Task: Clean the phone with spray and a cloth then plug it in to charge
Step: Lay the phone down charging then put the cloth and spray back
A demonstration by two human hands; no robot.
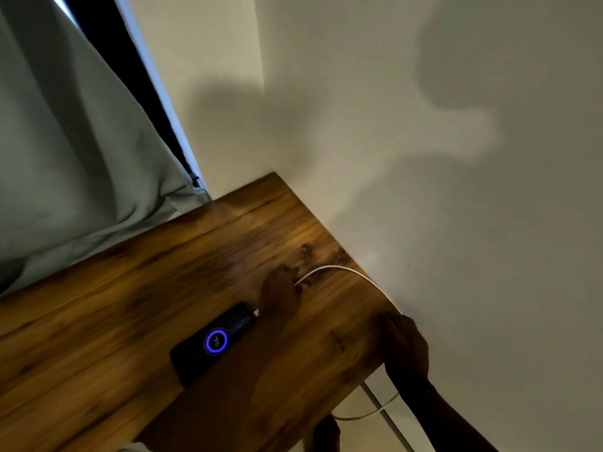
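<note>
Phone [213,342], plugged in, on wooden table [98,337].
Dark slab, screen lit: blue ring around a number. Left hand [280,293] at its 1 o'clock end pinches white cable [339,269]; right hand [406,345], 3 o'clock, fingers curled over table edge.

The left hand [280,295] is covering the stretch of white cable [339,268] running from its fingers [288,272] to the phone [213,342], so the plug joint is mostly hiding; only a pale sliver is showing at the phone's 1 o'clock end. Both hands are lying in shadow and blurring, so the left grip on the cable is staying unclear. The right hand [404,347] is masking the worktop [98,353] edge where the cable is dropping over, and whether it is gripping anything is not readable. The worktop is running out of frame at 6 and 9 o'clock.
</note>
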